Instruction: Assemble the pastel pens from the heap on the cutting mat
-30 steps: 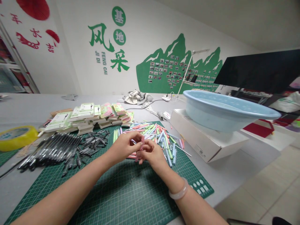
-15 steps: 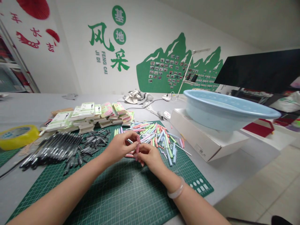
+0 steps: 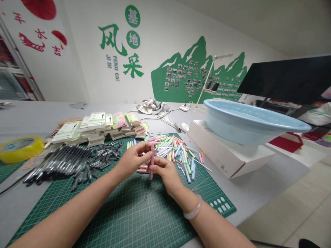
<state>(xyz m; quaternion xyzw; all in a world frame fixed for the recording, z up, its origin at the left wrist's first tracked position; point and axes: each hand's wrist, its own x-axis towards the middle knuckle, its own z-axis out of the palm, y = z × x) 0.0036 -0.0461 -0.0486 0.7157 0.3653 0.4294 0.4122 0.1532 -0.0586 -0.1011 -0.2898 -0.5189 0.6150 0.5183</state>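
Observation:
Between my two hands a pink pen (image 3: 152,162) stands nearly upright above the green cutting mat (image 3: 124,213). The fingers of my left hand (image 3: 137,156) pinch its upper part. Lower down, the thumb and fingers of my right hand (image 3: 165,172) close on the same pen. Just behind my hands lies a loose heap of pastel pen parts (image 3: 178,148) in pink, green, blue and purple. A tiny dark piece (image 3: 146,196) rests on the mat below my hands.
Black pens (image 3: 62,162) and short black caps (image 3: 103,155) lie at the left, near a yellow tape roll (image 3: 22,148). Small boxes (image 3: 97,120) are stacked behind. At the right, a blue basin (image 3: 248,124) sits on a white box (image 3: 219,151).
The pink pen has turned more into view and shows longer, reaching below my right fingertips. Both hands stay in nearly the same place, with small finger shifts.

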